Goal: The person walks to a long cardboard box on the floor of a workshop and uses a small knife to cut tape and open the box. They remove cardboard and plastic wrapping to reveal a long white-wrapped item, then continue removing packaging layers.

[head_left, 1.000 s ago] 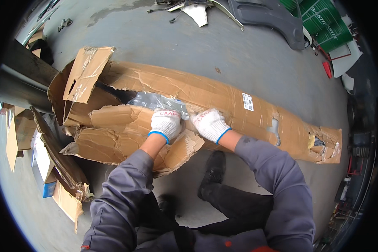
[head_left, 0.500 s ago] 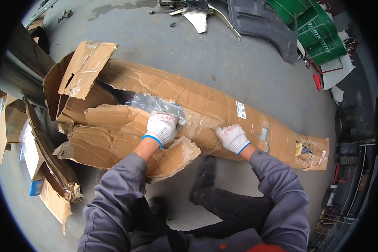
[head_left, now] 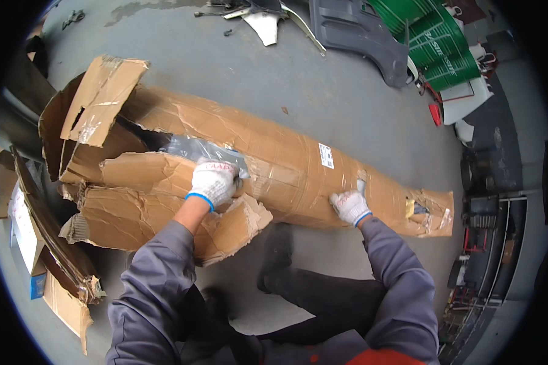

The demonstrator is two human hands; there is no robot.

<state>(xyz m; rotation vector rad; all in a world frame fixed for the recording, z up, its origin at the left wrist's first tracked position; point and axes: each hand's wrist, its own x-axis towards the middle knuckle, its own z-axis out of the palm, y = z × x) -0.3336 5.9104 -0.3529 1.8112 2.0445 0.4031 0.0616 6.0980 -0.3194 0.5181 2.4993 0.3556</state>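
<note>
A long, torn cardboard carton [head_left: 280, 176] lies slantwise across the floor in front of me, its left end ripped into wide flaps. Clear plastic wrap [head_left: 192, 148] over a dark, smooth part shows through the tear. My left hand [head_left: 215, 181], in a white knit glove with a blue cuff, is closed on the torn cardboard edge beside that wrap. Farther right, my right hand [head_left: 350, 207], gloved alike, rests on the carton's near side with its fingers curled; what they hold, if anything, is hidden. Just beyond it is a small hole [head_left: 361, 185] in the cardboard.
Green drums [head_left: 441, 52] and a dark grey molded panel [head_left: 359, 36] stand at the far right. White car-body pieces [head_left: 265, 27] lie at the back. Flattened cardboard [head_left: 49, 225] leans on the left. Shelving [head_left: 493, 243] runs along the right.
My right hand has slid right along the carton, toward the small hole. My left hand keeps its place at the tear. The whole view has shifted, moving the scene leftward.
</note>
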